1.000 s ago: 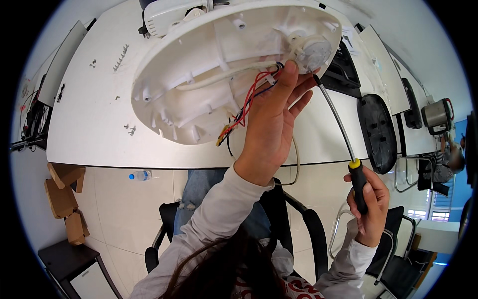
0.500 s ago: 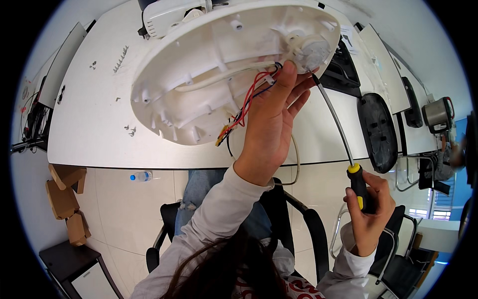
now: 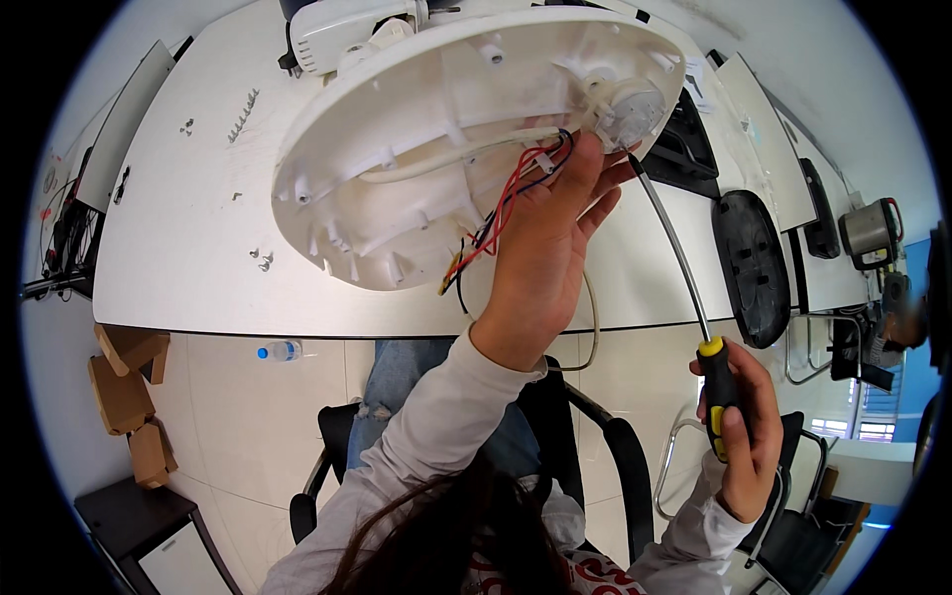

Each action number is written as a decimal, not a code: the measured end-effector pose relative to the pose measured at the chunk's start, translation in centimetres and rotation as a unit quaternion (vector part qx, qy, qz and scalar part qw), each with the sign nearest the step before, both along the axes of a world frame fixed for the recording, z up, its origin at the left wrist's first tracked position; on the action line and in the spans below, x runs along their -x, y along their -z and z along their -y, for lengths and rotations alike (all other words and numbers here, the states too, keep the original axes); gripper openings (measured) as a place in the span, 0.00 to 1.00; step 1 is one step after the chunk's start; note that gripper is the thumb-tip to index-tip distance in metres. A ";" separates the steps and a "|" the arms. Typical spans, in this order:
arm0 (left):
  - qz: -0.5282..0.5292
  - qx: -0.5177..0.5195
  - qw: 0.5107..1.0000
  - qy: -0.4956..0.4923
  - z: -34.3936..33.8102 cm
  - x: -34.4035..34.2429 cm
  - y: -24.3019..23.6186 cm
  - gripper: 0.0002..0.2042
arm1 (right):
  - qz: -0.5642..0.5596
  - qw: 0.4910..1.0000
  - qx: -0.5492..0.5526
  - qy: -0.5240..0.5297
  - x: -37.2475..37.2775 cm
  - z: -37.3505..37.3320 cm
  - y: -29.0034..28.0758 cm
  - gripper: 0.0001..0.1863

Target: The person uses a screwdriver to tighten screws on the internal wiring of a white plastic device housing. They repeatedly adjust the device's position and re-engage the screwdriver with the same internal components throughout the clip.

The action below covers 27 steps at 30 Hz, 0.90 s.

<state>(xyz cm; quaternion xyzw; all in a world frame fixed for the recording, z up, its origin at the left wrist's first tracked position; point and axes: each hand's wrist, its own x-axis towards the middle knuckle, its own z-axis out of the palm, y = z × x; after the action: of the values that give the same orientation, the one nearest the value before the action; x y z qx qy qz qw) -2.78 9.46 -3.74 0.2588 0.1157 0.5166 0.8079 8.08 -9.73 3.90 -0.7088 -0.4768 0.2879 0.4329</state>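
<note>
White oval plastic housing (image 3: 416, 149), hollow side up and ribbed inside, fills the head view from about 10 to 1 o'clock, tilted above the pale grey worktop (image 3: 178, 258). The left hand (image 3: 545, 248) steadies it, fingers spread flat against the inner wall and resting over the red and black wires (image 3: 496, 213) that trail out at the near rim. The right hand (image 3: 739, 436), at 4 o'clock, is closed firmly round the black and yellow handle of a long-shafted screwdriver (image 3: 684, 288). Its tip sits at the round translucent fitting (image 3: 627, 109) near 1 o'clock on the housing.

To drive well here, the shaft should probably stay in line with the screw, with the wires kept clear of the tip. Loose screws (image 3: 260, 260) lie on the worktop at 9 o'clock.
</note>
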 end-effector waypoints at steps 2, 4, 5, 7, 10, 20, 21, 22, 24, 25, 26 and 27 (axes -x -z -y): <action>-0.010 -0.019 1.000 -0.003 0.0 0.1 0.2 0.19 | 0.007 1.000 -0.008 0.006 -0.3 0.1 0.1 0.24; -0.014 -0.029 0.999 -0.005 0.0 0.1 0.3 0.15 | 0.000 1.000 -0.007 0.011 -0.5 0.2 0.1 0.24; -0.014 -0.030 0.999 -0.004 0.0 0.0 0.5 0.15 | -0.011 1.000 0.000 0.012 -0.6 0.2 -0.1 0.24; -0.007 -0.021 1.000 -0.004 0.1 -0.1 0.5 0.14 | 0.016 1.000 0.003 0.018 -0.6 0.1 -0.1 0.25; 0.005 0.007 1.000 -0.004 0.2 -0.2 0.0 0.13 | 0.168 0.985 -0.034 0.017 -0.3 -0.2 0.1 0.25; -0.015 0.063 0.997 -0.032 0.9 -0.9 -0.9 0.11 | 0.506 0.857 -0.090 0.022 1.2 -0.8 0.5 0.22; -0.015 0.073 0.997 -0.037 1.0 -1.0 -1.0 0.11 | 0.517 0.851 -0.094 0.021 1.2 -0.7 0.5 0.21; -0.016 0.081 0.996 -0.041 1.2 -1.2 -1.1 0.11 | 0.513 0.853 -0.096 0.019 1.2 -0.7 0.4 0.21; -0.017 0.097 0.994 -0.051 1.4 -1.5 -1.4 0.10 | 0.508 0.855 -0.103 0.016 1.1 -0.7 0.6 0.21; -0.020 0.102 0.994 -0.047 1.5 -1.5 -1.5 0.10 | 0.505 0.856 -0.107 0.015 1.0 -0.6 0.6 0.21; -0.023 0.107 0.993 -0.042 1.4 -1.4 -1.6 0.10 | 0.502 0.858 -0.106 0.015 1.0 -0.5 0.7 0.21; -0.027 0.111 0.993 -0.037 1.5 -1.3 -1.7 0.10 | 0.500 0.859 -0.105 0.016 1.0 -0.4 0.7 0.21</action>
<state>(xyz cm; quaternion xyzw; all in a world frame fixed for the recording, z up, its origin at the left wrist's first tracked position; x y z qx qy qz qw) -1.53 8.00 -1.99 0.1764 0.2034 0.5228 0.8088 7.09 -9.34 3.22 -0.7150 -0.6455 -0.1639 0.2128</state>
